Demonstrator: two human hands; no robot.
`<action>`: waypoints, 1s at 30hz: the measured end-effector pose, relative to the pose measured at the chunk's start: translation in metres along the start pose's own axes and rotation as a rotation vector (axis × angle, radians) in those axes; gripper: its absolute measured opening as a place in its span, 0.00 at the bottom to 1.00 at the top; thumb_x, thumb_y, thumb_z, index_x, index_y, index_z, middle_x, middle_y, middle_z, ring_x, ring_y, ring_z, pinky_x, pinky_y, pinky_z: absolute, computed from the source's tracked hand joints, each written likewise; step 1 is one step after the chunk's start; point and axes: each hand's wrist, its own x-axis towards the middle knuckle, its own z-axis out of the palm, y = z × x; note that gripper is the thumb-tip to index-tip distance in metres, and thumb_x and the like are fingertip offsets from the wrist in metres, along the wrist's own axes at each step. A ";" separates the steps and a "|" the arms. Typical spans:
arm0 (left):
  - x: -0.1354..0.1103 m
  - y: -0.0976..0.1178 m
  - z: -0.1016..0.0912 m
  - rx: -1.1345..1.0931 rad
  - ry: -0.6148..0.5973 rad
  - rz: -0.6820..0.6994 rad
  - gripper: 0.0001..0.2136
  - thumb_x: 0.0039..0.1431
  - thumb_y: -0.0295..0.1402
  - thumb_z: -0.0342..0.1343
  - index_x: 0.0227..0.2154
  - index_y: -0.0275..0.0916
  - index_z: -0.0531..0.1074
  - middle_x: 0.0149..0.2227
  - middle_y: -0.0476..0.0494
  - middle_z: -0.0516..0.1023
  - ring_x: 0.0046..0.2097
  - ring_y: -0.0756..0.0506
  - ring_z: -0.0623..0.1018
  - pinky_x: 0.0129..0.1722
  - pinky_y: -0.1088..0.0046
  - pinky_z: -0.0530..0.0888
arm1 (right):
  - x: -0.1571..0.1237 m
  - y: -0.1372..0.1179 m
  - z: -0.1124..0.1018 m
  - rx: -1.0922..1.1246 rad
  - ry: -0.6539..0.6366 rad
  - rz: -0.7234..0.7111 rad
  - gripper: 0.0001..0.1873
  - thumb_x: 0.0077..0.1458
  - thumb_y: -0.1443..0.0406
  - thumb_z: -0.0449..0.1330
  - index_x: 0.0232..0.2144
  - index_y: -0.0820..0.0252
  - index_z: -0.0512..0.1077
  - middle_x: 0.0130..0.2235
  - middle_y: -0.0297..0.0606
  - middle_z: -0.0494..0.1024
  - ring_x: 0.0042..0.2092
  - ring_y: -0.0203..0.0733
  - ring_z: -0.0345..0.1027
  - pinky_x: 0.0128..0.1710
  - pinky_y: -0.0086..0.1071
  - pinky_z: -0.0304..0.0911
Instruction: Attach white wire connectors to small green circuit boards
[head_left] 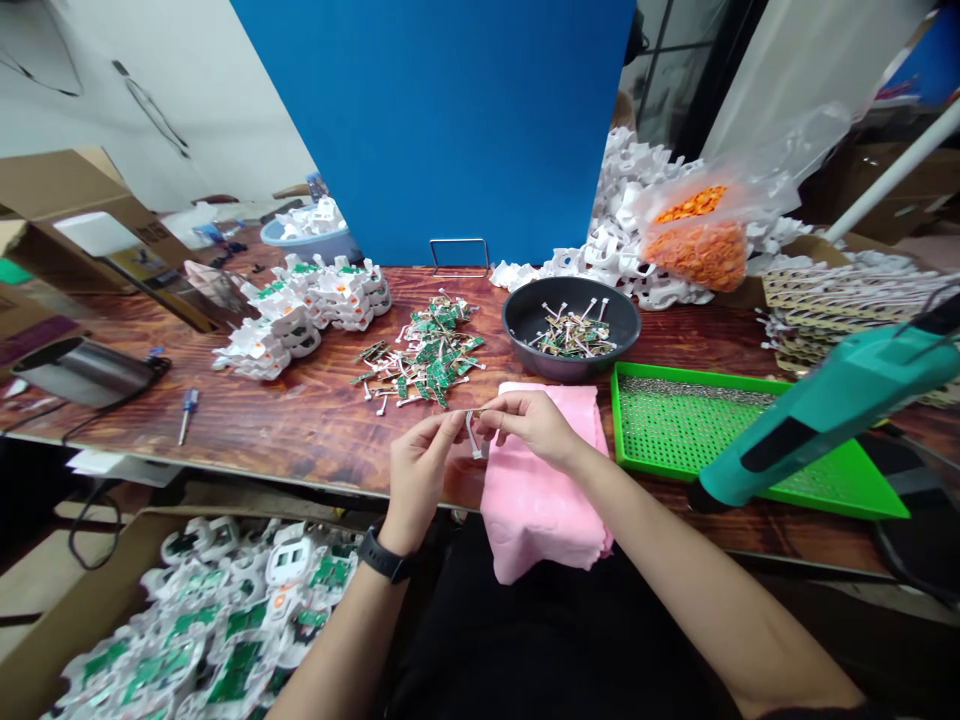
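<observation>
My left hand (420,470) and my right hand (529,418) meet over the table's front edge, both pinched on a small white wired part (472,432) held between their fingertips. A black watch sits on my left wrist. Under my right hand lies a pink cloth (540,500) that hangs over the table edge. Just beyond my hands is a loose heap of small green circuit boards with white leads (424,355). A dark round bowl (525,305) behind the cloth holds more of the same boards.
A green perforated tray (750,430) lies to the right, with a teal electric screwdriver (825,410) hanging over it. White plastic housings (300,315) are stacked at left, more heaped at back right by a bag of orange pieces (701,245). A box of assembled housings (225,620) sits below left.
</observation>
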 end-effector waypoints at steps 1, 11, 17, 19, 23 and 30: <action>0.000 0.000 0.000 0.005 -0.008 0.006 0.11 0.52 0.39 0.56 0.29 0.36 0.77 0.26 0.47 0.76 0.31 0.49 0.73 0.35 0.74 0.70 | 0.000 0.000 0.000 -0.005 0.005 0.001 0.14 0.41 0.57 0.65 0.25 0.63 0.76 0.25 0.36 0.77 0.25 0.33 0.69 0.25 0.27 0.64; 0.000 -0.006 0.000 -0.024 -0.015 -0.006 0.12 0.52 0.40 0.56 0.31 0.36 0.77 0.30 0.44 0.79 0.32 0.47 0.75 0.35 0.72 0.71 | 0.001 0.005 -0.001 -0.005 0.010 -0.026 0.14 0.40 0.56 0.65 0.24 0.63 0.75 0.24 0.36 0.76 0.24 0.34 0.68 0.26 0.29 0.65; -0.001 -0.004 0.000 -0.014 -0.014 0.002 0.11 0.52 0.39 0.56 0.30 0.36 0.77 0.29 0.46 0.78 0.31 0.49 0.74 0.34 0.74 0.71 | 0.001 0.006 -0.001 -0.001 0.008 -0.030 0.13 0.41 0.58 0.65 0.24 0.64 0.75 0.24 0.36 0.77 0.24 0.34 0.68 0.26 0.29 0.64; -0.001 -0.006 0.000 -0.016 -0.015 0.008 0.11 0.53 0.39 0.55 0.31 0.37 0.77 0.30 0.46 0.78 0.32 0.49 0.74 0.35 0.74 0.70 | 0.001 0.006 0.000 -0.002 0.007 -0.020 0.14 0.41 0.57 0.65 0.24 0.64 0.76 0.24 0.37 0.77 0.24 0.34 0.68 0.26 0.29 0.64; 0.000 -0.012 0.000 -0.042 -0.021 -0.007 0.13 0.54 0.40 0.54 0.34 0.35 0.76 0.33 0.44 0.79 0.33 0.48 0.75 0.37 0.72 0.71 | 0.001 0.003 -0.001 0.026 -0.001 0.004 0.14 0.41 0.57 0.66 0.24 0.64 0.76 0.24 0.37 0.77 0.23 0.33 0.67 0.24 0.28 0.63; 0.016 -0.029 -0.014 0.164 0.024 0.035 0.19 0.54 0.42 0.53 0.46 0.36 0.70 0.40 0.40 0.77 0.38 0.46 0.76 0.41 0.68 0.71 | 0.004 -0.015 -0.021 0.535 0.401 -0.091 0.19 0.48 0.51 0.59 0.35 0.61 0.74 0.36 0.39 0.79 0.33 0.36 0.73 0.30 0.27 0.67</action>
